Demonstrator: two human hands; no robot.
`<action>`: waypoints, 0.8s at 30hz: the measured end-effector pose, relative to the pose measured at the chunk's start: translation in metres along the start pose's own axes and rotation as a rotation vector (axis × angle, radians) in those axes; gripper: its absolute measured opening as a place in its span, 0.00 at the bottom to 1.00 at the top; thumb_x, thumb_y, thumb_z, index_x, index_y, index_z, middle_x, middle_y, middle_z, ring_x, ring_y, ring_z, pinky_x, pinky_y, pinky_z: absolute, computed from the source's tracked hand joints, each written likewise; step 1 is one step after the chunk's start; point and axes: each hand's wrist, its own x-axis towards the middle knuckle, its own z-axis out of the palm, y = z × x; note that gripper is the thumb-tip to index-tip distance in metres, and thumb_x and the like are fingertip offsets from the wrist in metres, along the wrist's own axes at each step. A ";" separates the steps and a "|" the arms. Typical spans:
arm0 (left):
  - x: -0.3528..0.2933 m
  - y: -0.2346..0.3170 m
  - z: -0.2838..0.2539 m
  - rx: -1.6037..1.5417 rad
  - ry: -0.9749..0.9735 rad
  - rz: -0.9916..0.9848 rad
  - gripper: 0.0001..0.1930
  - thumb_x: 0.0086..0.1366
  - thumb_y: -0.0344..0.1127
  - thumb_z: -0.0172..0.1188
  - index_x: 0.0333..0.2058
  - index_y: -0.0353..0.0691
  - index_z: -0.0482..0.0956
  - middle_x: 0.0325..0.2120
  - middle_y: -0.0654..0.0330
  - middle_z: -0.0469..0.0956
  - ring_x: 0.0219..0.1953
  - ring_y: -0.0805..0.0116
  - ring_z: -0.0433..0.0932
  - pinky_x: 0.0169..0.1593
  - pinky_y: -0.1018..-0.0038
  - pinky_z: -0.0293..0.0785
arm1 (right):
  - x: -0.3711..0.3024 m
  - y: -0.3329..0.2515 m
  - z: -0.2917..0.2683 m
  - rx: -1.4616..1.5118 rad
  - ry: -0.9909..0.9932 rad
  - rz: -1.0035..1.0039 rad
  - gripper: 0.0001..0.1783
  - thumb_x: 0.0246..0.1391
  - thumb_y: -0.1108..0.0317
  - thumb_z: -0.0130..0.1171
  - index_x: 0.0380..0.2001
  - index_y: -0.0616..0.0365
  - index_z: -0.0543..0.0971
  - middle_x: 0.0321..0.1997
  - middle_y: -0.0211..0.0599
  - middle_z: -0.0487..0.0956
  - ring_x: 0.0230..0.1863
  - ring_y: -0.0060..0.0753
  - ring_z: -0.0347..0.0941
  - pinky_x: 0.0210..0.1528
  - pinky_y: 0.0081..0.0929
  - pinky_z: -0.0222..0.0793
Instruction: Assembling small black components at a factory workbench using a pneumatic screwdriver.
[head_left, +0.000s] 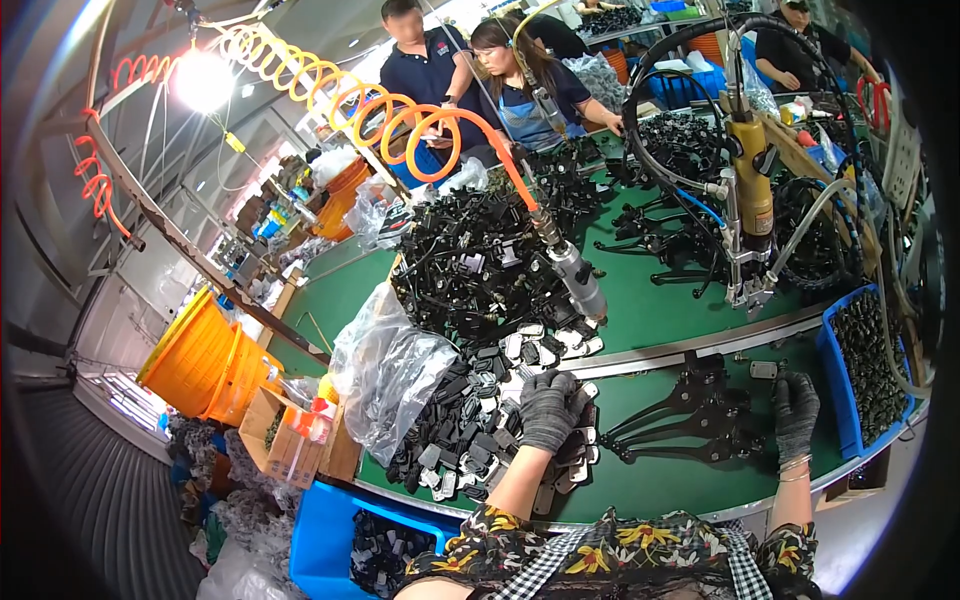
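My left hand (549,412), in a dark grey knit glove, reaches into a heap of small rectangular covers (462,425), some black, some showing pale undersides. Its fingers are curled down, and whatever is under them is hidden. On the right, my right hand (797,412), gloved alike, has its fingers pressed together at the end of one small rectangular cover (764,370), pale with a dark rim. Between my hands several black brake levers (690,415) lie side by side on the green bench top (650,490), their long blades pointing left.
A yellow-bodied tool (752,175) hangs at the right; a silver air screwdriver (578,282) hangs on an orange coiled hose. Behind lies a large pile of black parts (480,260). Blue bins stand right (832,370) and lower left (315,535). People stand across the bench.
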 end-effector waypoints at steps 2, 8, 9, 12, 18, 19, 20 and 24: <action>0.001 0.001 0.000 0.005 0.009 0.003 0.15 0.51 0.45 0.69 0.34 0.46 0.80 0.39 0.56 0.79 0.45 0.52 0.73 0.51 0.58 0.68 | 0.000 0.003 0.000 -0.015 -0.003 0.007 0.05 0.52 0.79 0.57 0.33 0.65 0.78 0.31 0.42 0.77 0.33 0.38 0.74 0.40 0.31 0.70; -0.001 0.003 -0.001 0.046 0.045 0.024 0.14 0.49 0.45 0.70 0.32 0.46 0.81 0.37 0.56 0.79 0.44 0.53 0.74 0.50 0.59 0.69 | -0.001 0.002 0.000 -0.001 -0.010 0.021 0.04 0.53 0.79 0.57 0.33 0.65 0.78 0.31 0.41 0.76 0.32 0.34 0.73 0.38 0.28 0.69; -0.001 0.003 -0.001 0.041 0.040 0.025 0.14 0.49 0.45 0.70 0.32 0.46 0.81 0.37 0.56 0.79 0.44 0.53 0.74 0.50 0.59 0.69 | 0.000 -0.002 -0.001 -0.001 -0.026 0.029 0.04 0.53 0.79 0.57 0.33 0.65 0.78 0.30 0.40 0.76 0.31 0.33 0.73 0.38 0.28 0.69; 0.000 0.000 0.000 0.020 0.035 0.024 0.15 0.49 0.45 0.71 0.33 0.46 0.81 0.37 0.56 0.79 0.44 0.53 0.74 0.51 0.59 0.69 | 0.000 -0.005 -0.002 0.005 -0.039 0.046 0.04 0.53 0.79 0.56 0.33 0.65 0.78 0.30 0.39 0.75 0.30 0.32 0.72 0.37 0.27 0.69; 0.001 0.001 0.002 0.028 0.042 0.018 0.15 0.49 0.45 0.71 0.33 0.46 0.81 0.36 0.56 0.79 0.43 0.52 0.75 0.51 0.58 0.68 | 0.000 -0.001 0.000 0.045 -0.026 0.041 0.03 0.54 0.80 0.56 0.32 0.64 0.78 0.29 0.36 0.75 0.29 0.29 0.71 0.36 0.24 0.68; 0.001 0.001 0.001 0.022 0.037 0.019 0.15 0.49 0.45 0.71 0.33 0.46 0.81 0.37 0.56 0.79 0.44 0.52 0.75 0.51 0.58 0.68 | 0.000 -0.001 0.000 0.044 -0.026 0.041 0.03 0.54 0.80 0.56 0.32 0.64 0.78 0.29 0.36 0.75 0.29 0.29 0.71 0.36 0.24 0.68; 0.002 0.002 0.000 0.016 0.033 0.020 0.15 0.50 0.45 0.71 0.33 0.46 0.81 0.37 0.56 0.79 0.44 0.52 0.74 0.52 0.58 0.68 | 0.000 -0.003 0.000 0.044 -0.032 0.040 0.03 0.54 0.80 0.56 0.32 0.64 0.78 0.29 0.36 0.74 0.29 0.28 0.71 0.36 0.24 0.68; 0.001 -0.001 0.001 0.019 0.021 0.031 0.15 0.50 0.44 0.70 0.34 0.46 0.81 0.38 0.56 0.79 0.45 0.52 0.74 0.51 0.57 0.68 | 0.000 -0.005 -0.001 0.047 -0.041 0.030 0.04 0.54 0.80 0.56 0.33 0.64 0.78 0.28 0.35 0.74 0.29 0.27 0.70 0.35 0.23 0.68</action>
